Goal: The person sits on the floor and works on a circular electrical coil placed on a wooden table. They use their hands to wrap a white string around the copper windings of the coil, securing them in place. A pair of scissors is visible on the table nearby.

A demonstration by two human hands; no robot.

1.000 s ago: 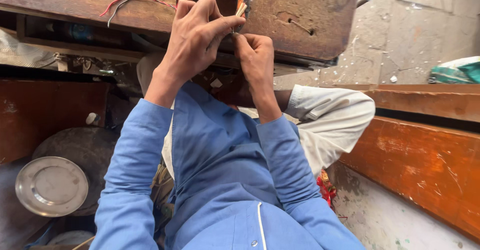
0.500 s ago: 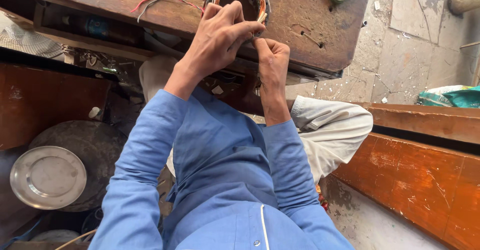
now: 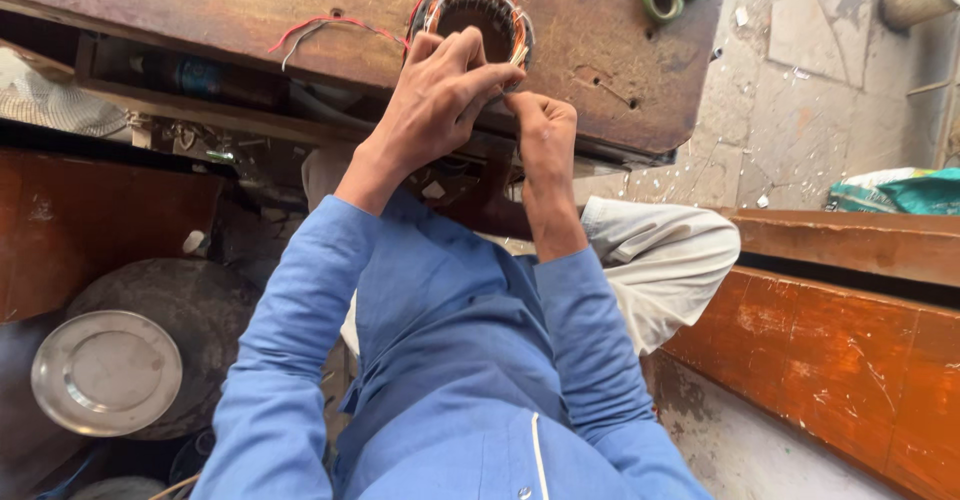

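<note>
sleeves: plain long blue shirt sleeves, cuffs end at the wrists | left hand [image 3: 435, 100] and right hand [image 3: 545, 135]: both bare, no gloves or rings I can see | shirt front: same blue, thin white seam line, small button low down | trousers: light off-white

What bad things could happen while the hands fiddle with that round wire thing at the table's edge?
The wound motor ring sits close to the near edge of the wooden table, so a hard tug might pull it off. The left hand and right hand pinch thin wire, which could perhaps snap or prick a finger. Loose red wires nearby might snag.
</note>
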